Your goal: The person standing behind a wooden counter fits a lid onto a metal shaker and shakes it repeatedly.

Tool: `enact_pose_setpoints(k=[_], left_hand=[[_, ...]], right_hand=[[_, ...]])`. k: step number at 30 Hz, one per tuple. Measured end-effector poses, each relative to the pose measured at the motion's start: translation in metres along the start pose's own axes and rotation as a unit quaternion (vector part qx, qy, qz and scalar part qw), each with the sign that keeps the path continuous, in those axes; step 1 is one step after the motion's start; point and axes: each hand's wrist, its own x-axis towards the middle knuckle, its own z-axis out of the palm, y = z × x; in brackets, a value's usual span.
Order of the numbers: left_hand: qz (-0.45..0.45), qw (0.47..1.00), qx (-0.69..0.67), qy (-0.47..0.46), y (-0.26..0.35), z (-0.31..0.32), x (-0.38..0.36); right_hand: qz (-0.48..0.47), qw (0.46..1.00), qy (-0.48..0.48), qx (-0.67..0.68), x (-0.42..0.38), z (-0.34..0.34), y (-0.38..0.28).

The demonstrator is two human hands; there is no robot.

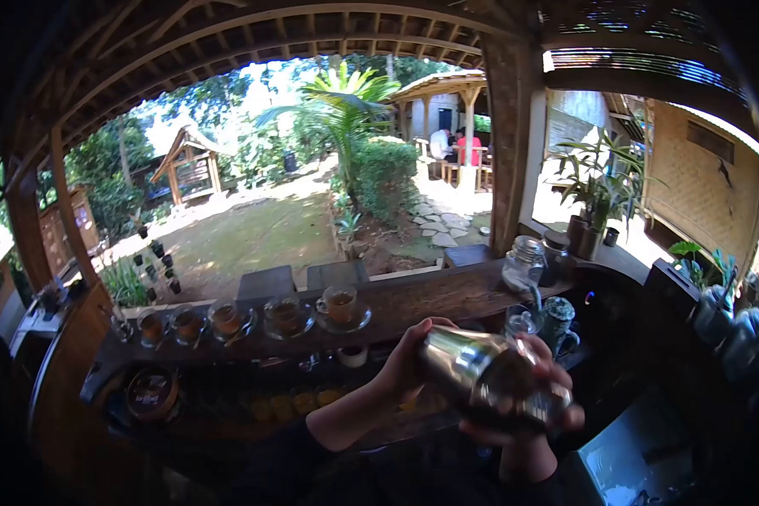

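A shiny metal shaker (489, 371) is held tilted above the near side of the wooden counter, its upper left end farther from me. My left hand (409, 358) wraps round that end. Around the lower right end are the fingers of my right hand (540, 401), blurred by motion. Just beyond the shaker stand a clear glass (520, 320) and a glass mug (558, 320). Along the counter to the left sits a row of several glass cups of brown drink, the nearest one (340, 304) on a glass saucer.
A large glass jar (524, 263) stands at the counter's (430, 295) right. A round tub (153, 393) lies at the lower left, with several orange-filled glasses (282, 405) on a lower shelf. A wooden post (514, 152) rises beyond. People (468, 150) sit under a far shelter.
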Motion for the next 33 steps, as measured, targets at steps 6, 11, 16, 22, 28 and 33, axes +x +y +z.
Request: enact_pose_setpoints(k=[6,11,16,22,28,33], left_hand=[[-0.024,0.998,-0.023,-0.045,-0.047,0.050,0.053],[-0.206,0.974,-0.092,-0.033,-0.125,0.056,0.098],[-0.002,0.960,0.012,-0.281,-0.095,0.115,0.096],[-0.144,0.986,-0.056,-0.069,-0.152,0.084,0.152],[-0.017,0.971,-0.070,-0.226,-0.127,0.135,0.128],[-0.079,0.987,-0.118,-0.070,-0.178,0.094,0.163]], right_hand=[[-0.029,0.997,-0.052,-0.040,-0.013,-0.075,-0.010],[0.222,0.942,-0.042,-0.246,-0.013,-0.156,-0.013],[0.128,0.985,0.013,-0.110,0.001,-0.130,-0.072],[0.180,0.968,0.021,-0.174,-0.006,-0.205,0.014],[-0.071,0.988,-0.020,-0.132,0.012,-0.175,-0.022],[0.044,0.974,-0.083,-0.208,-0.015,-0.217,0.016]])
